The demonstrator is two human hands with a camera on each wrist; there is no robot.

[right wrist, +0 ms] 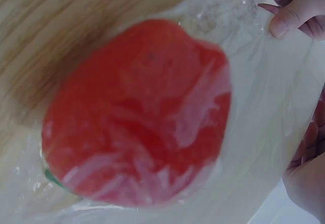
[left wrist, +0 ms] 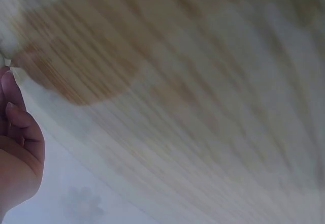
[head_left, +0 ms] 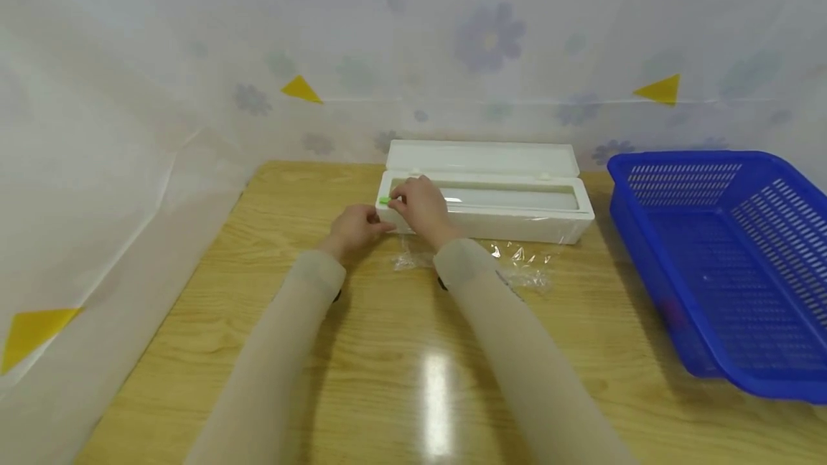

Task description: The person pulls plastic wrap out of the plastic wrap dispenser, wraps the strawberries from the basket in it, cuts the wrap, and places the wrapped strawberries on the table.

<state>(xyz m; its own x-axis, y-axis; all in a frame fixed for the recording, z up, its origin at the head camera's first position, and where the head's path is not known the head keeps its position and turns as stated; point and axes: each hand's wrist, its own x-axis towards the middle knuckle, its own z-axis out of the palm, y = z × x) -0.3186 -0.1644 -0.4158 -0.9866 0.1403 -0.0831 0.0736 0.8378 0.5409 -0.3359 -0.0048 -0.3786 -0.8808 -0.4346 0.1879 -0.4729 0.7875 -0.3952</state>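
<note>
Soft, fairly even light filled the head view, where the pale backdrop (head_left: pixel 388 41) looked slightly hazy. A hard white reflection burned out a strip of the tabletop (head_left: pixel 362 393) at the lower centre, and small glints broke across the plastic film (head_left: pixel 517 257) just right of the middle. Gentle shadows lay beside the sleeves (head_left: pixel 271 350) and along the left side of the blue basket (head_left: pixel 654 271). The left wrist view was dim and greyish, its wood grain smeared and out of focus, with paler light at the lower left. In the similarly subdued right wrist view, milky glare streaked the soft-edged red object (right wrist: pixel 134 82).
</note>
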